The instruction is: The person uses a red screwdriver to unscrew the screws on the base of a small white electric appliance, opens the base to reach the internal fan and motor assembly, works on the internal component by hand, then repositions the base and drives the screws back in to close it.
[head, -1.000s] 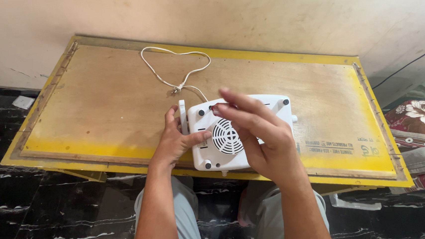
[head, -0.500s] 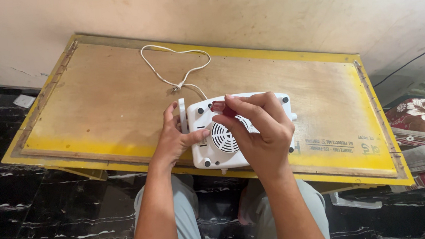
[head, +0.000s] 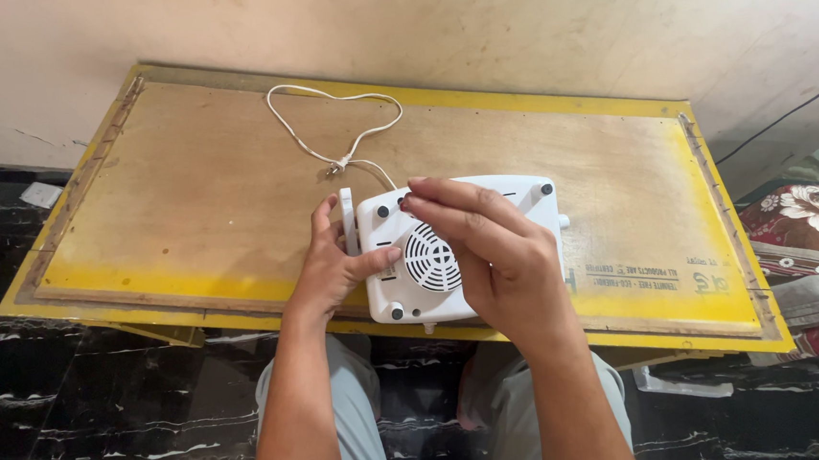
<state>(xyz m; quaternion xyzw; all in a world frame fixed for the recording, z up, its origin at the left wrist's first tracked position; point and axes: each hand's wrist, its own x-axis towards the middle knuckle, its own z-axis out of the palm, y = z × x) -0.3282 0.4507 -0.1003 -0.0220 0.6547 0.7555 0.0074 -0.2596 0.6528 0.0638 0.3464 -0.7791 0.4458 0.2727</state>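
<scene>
white appliance (head: 450, 256), underside up w/ round vent grille, lies on yellow-edged plywood board (head: 186, 198) near front edge. left hand (head: 327, 265) grips its left side, thumb on base. right hand (head: 498, 253) rests on top, fingers loosely curled, fingertips (head: 412, 199) at a foot. white cord (head: 335, 120) looped behind.

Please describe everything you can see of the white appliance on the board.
The white appliance looks like plastic and lies underside up near the front edge of the yellow-rimmed wooden board. It shows a round vent grille and small dark feet at the corners. A white cord loops behind it. The left hand grips its left side; the right hand rests on top.
</scene>
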